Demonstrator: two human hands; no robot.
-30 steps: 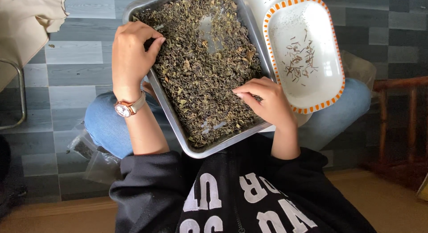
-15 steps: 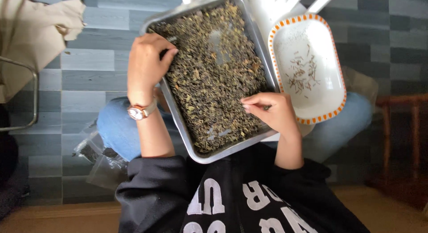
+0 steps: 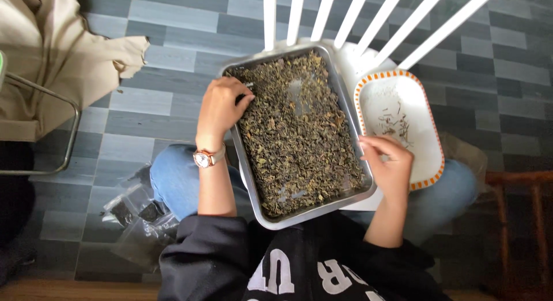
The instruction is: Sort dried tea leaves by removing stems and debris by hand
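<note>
Metal tray [image 3: 345,114] of dried leaves [image 3: 296,134] sits mid-frame on the lap. Left hand [image 3: 222,105] grips its left rim; right hand [image 3: 389,163] pinches something small by the white dish [image 3: 426,139]. Leaves look light, brittle: fingertip pinch only.

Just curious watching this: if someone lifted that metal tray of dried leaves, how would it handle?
The metal tray looks thin, so probably light. The dried leaves lie loose, so a tilt would likely slide them. It overhangs the white chair, so it may tip easily.
</note>
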